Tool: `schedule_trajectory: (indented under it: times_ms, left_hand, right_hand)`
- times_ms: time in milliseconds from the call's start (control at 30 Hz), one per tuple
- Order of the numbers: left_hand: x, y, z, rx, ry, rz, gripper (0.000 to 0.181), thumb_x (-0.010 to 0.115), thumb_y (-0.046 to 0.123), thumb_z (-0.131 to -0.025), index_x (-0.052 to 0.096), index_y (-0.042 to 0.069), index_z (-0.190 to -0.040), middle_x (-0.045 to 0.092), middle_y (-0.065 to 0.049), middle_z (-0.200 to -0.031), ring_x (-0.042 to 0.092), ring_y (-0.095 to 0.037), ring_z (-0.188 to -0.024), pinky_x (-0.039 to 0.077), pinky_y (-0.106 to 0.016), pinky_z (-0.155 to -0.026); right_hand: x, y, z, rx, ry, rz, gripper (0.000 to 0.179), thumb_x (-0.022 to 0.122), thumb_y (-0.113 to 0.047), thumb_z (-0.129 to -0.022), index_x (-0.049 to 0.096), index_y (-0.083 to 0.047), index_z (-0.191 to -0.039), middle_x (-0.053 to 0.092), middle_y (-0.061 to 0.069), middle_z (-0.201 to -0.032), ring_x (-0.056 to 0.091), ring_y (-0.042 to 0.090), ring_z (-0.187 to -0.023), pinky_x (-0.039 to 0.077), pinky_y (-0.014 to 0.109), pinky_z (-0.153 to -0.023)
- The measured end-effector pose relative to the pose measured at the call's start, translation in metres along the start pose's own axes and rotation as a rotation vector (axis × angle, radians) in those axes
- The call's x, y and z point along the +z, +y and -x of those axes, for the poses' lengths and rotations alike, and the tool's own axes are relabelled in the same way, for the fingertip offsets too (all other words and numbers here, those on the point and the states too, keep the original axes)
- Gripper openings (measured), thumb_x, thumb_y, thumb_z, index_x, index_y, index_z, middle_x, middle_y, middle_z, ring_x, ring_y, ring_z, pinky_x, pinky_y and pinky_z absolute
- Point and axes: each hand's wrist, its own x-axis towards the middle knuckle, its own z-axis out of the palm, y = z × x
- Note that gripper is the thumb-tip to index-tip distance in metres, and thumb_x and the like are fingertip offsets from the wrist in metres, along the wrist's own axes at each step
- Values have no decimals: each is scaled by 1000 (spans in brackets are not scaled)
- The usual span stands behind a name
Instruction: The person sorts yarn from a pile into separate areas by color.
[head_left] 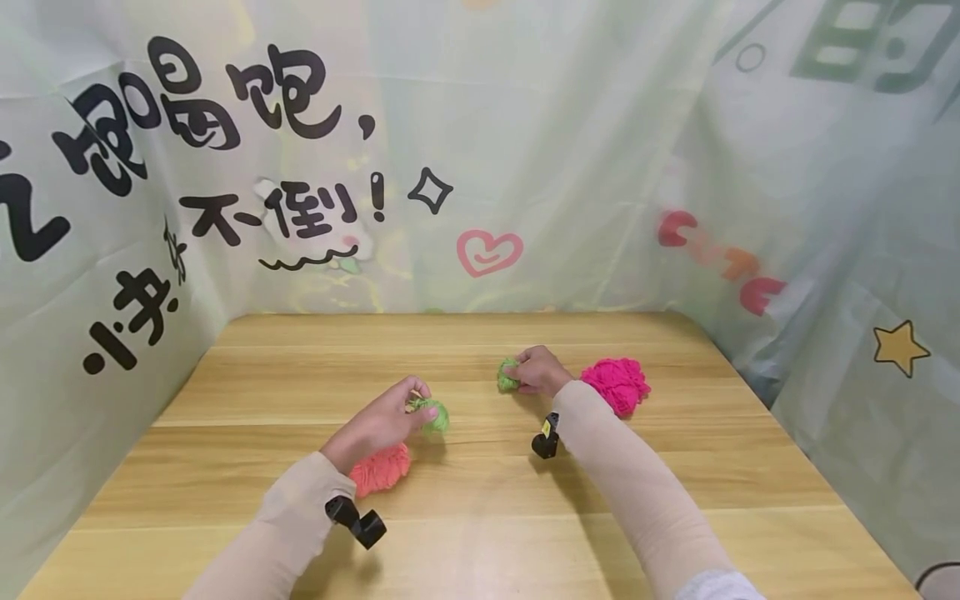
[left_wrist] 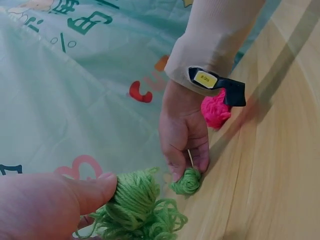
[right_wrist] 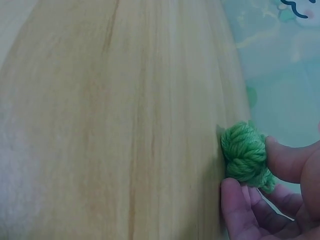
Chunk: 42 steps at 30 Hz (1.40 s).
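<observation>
My left hand [head_left: 387,421] pinches a light green ball of yarn [head_left: 436,416] between thumb and fingers, above the table's middle. Loose loops of yarn hang off this ball [left_wrist: 135,197] in the left wrist view. Farther back and to the right, my right hand [head_left: 542,370] holds a smaller, darker green ball of yarn [head_left: 507,375], its thumb on one side and fingers on the other. In the right wrist view that small ball [right_wrist: 244,154] is tightly wound and sits close against the tabletop.
A coral-coloured bundle of yarn [head_left: 381,469] lies beside the left wrist, partly covered by it. Right of the right hand is a bright pink bundle of yarn [head_left: 618,385]. The wooden table [head_left: 480,533] is bordered by printed curtains [head_left: 555,150] at the back and sides.
</observation>
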Motion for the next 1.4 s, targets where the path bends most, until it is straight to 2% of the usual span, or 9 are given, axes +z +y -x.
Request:
schedule_trajectory:
  times_ms: [100,167,400,600,800,1033,1233,1400]
  left_hand:
    - [1,1,-5,-7,8,58,18,59,11,-98,45,6,-109,45,-19,-126,59,-18,-81,54,-36,-73]
    - [2,1,-10,-15,17,90,20,60,8,-97,46,4,-110,45,-21,-128,63,-20,-89,54,-41,-84]
    - [5,3,-23,-72,22,155,33,64,6,-94,47,-2,-122,48,-20,-121,64,-23,-93,54,-40,-84]
    - [6,3,-33,-93,3,196,36,63,6,-94,46,-2,-124,51,-20,-116,63,-23,-92,53,-44,-84]
    - [5,1,-44,-100,17,179,37,65,9,-94,47,-3,-124,53,-19,-111,63,-24,-91,54,-42,-82]
    - [6,-5,-56,-117,23,193,41,65,8,-93,46,-4,-127,53,-20,-112,64,-24,-91,53,-42,-84]
    - [6,-5,-66,-122,24,199,31,64,7,-94,48,0,-119,52,-20,-111,63,-24,-91,52,-41,-87]
    - [5,-3,-73,-123,28,143,31,65,9,-94,48,1,-118,52,-19,-110,63,-25,-93,52,-41,-86]
  right_hand:
    - [0,0,0,1,0,1,36,64,-8,-94,53,8,-123,57,17,-109,61,20,-84,56,34,-77]
    - [0,0,1,2,-1,1,35,65,-9,-94,53,8,-122,57,16,-106,60,19,-82,56,34,-76]
    - [0,2,4,-2,18,-8,38,65,-10,-93,53,8,-124,56,19,-111,61,19,-82,56,32,-73]
    - [0,3,3,-22,48,28,43,66,-10,-92,51,9,-128,53,23,-120,62,24,-88,56,32,-71]
    - [0,3,4,-14,50,26,37,67,-10,-92,54,7,-122,55,20,-115,61,22,-87,56,33,-75]
    - [0,5,4,-2,2,16,27,65,-9,-93,57,5,-115,58,15,-106,60,20,-83,55,32,-74]
    - [-1,4,2,11,-3,8,24,63,-9,-94,56,4,-113,56,13,-103,58,19,-82,55,32,-72]
    - [0,2,3,14,7,41,19,63,-9,-94,58,3,-107,57,13,-101,59,20,-82,55,31,-70]
